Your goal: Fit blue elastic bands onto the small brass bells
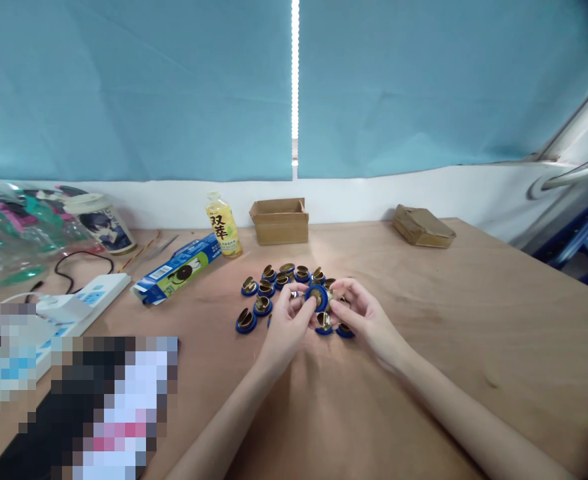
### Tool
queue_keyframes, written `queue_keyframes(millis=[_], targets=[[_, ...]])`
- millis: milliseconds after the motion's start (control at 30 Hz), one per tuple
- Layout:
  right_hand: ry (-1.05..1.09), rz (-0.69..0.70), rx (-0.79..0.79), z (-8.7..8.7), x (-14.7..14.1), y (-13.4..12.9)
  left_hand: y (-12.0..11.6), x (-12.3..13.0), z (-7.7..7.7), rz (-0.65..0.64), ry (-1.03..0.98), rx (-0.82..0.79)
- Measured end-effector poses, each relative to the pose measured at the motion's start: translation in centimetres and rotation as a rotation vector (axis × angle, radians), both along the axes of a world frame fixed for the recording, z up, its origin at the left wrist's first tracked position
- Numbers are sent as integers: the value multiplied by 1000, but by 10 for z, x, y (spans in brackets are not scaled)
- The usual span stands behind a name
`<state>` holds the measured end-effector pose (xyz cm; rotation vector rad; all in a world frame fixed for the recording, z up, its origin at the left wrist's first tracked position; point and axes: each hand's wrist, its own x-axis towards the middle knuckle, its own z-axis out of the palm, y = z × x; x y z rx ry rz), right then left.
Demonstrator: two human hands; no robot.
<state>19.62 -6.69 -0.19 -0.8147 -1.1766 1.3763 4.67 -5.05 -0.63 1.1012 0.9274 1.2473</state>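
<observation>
Between my two hands is a round blue-rimmed piece (pixel 317 298) with a brass-coloured metal centre, held above the table. My left hand (pixel 294 313) grips it, the thumb pressed on its face. The fingers of my right hand (pixel 361 308) pinch at its right side, on what looks like its brass-coloured metal part. Around and beneath my hands lie several similar pieces, blue discs with raised brass-coloured metal flaps. One such disc (pixel 245 321) sits at the left front, another (pixel 303 273) toward the back. My fingers hide some of them.
Behind the discs stands an open cardboard box (pixel 281 230), with a yellow drink bottle (pixel 225 227) and a blue-green carton (pixel 179 269) to its left. A brown package (pixel 423 227) lies back right. Leftward are a cup (pixel 105 225), clear bottles (pixel 19 227) and a power strip (pixel 87 303).
</observation>
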Motion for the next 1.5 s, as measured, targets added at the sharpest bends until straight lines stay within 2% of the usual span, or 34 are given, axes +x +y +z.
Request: queue_keyframes(millis=[333,567,800,900,967,1067,1167,1200,1333,1500], targets=[[-39,-25,14,0,-1,1,3,0,-7,4,-3,15],[-33,-21,8,0,0,0,2,-1,3,-15,54,20],[74,-33,-97,2,3,2,3,-10,15,-44,166,74],[90,-45,-118,2,5,4,12,-22,17,67,215,99],[84,-50,-114,1,6,4,22,-36,16,218,251,111],[69,-50,-114,-1,6,5,37,-62,12,398,469,102],[63,-46,-123,-2,6,5,45,-86,10,565,921,49],[60,-40,-123,-2,5,4,46,-92,10,589,999,22],[28,-11,-100,-2,4,3,44,-102,13,622,1184,-65],[-9,3,-69,-4,3,4,40,-104,13,524,1544,-273]])
